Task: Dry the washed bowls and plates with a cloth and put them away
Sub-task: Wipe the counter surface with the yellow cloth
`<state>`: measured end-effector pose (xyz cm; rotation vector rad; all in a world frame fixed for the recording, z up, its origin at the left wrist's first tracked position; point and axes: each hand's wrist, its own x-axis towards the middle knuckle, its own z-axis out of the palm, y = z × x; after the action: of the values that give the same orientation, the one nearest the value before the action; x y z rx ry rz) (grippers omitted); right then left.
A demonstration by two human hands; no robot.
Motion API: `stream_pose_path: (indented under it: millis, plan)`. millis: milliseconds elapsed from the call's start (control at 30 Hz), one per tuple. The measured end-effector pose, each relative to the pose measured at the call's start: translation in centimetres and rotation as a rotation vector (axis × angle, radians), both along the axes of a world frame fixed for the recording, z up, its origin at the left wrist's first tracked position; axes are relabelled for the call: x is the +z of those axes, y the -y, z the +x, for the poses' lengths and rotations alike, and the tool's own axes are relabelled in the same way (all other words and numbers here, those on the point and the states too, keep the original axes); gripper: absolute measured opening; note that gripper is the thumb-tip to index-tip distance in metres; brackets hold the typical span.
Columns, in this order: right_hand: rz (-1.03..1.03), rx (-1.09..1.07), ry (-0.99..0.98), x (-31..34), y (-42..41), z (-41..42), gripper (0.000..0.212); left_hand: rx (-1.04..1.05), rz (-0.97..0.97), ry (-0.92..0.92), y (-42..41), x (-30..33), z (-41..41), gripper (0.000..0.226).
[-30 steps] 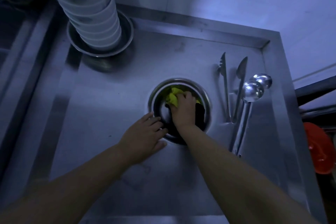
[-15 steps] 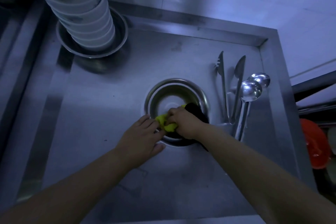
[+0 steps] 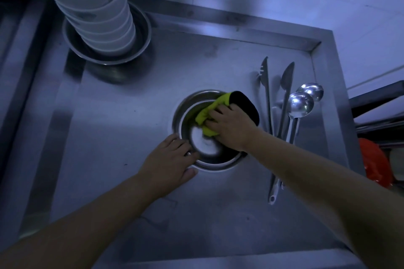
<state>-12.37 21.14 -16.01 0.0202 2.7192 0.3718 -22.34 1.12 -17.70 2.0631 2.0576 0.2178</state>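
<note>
A steel bowl (image 3: 188, 105) sits on the steel counter (image 3: 131, 129) in the middle of the view. My right hand (image 3: 231, 126) grips a yellow and black cloth (image 3: 209, 111) and presses it inside the bowl, at its right side. My left hand (image 3: 170, 159) rests on the bowl's near left rim, fingers curled over the edge. A tall stack of white bowls (image 3: 94, 6) stands in a steel dish (image 3: 142, 35) at the back left.
Steel tongs (image 3: 267, 94) and two ladles (image 3: 299, 105) lie on the counter right of the bowl. A raised rim (image 3: 336, 94) borders the counter on the right. A red object (image 3: 373, 161) sits beyond that edge. A tiled wall is behind.
My right hand has swept the cloth from the bowl's near left edge round to its far right side. My left hand has stayed on the rim.
</note>
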Motion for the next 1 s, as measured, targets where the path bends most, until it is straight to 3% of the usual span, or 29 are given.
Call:
stream_pose_path:
  millis: [133, 367, 467, 533, 567, 633, 833, 900, 1000]
  plan:
    - [-0.083, -0.262, 0.039, -0.1, 2.5, 1.7, 0.041, -0.017, -0.013, -0.005, 0.0, 0.2, 0.1, 0.033]
    - [-0.449, -0.528, 0.081, 0.4, 5.5, 1.8, 0.025, 0.015, -0.010, 0.002, 0.1, 0.5, 0.1, 0.033]
    - [-0.724, -0.885, -0.121, 1.0, 4.6, 1.3, 0.020, 0.021, 0.023, 0.027, 0.1, 0.6, 0.1, 0.031]
    - [-0.701, -1.000, -0.438, 1.1, 3.6, 0.8, 0.011, 0.019, 0.041, 0.024, 0.1, 0.6, 0.0, 0.033]
    - [-0.644, -0.982, -0.558, 0.8, 3.1, 0.4, 0.012, 0.019, 0.046, 0.023, 0.1, 0.6, 0.0, 0.034]
    - [-0.575, -0.921, -0.609, -0.5, 2.8, -0.8, 0.029, 0.018, 0.045, 0.026, 0.1, 0.5, 0.0, 0.037]
    - [-0.810, -0.792, -0.440, -4.0, 5.0, -1.9, 0.035, 0.033, 0.004, 0.039, 0.1, 0.0, 0.0, 0.038]
    - [-0.883, -0.685, -0.278, -3.4, 4.4, -1.7, 0.042, 0.039, 0.013, 0.047, 0.1, 0.1, 0.0, 0.037]
    - [-0.842, -0.553, -0.127, -1.5, 2.8, -1.6, 0.048, 0.043, 0.032, 0.059, 0.2, 0.5, 0.0, 0.036]
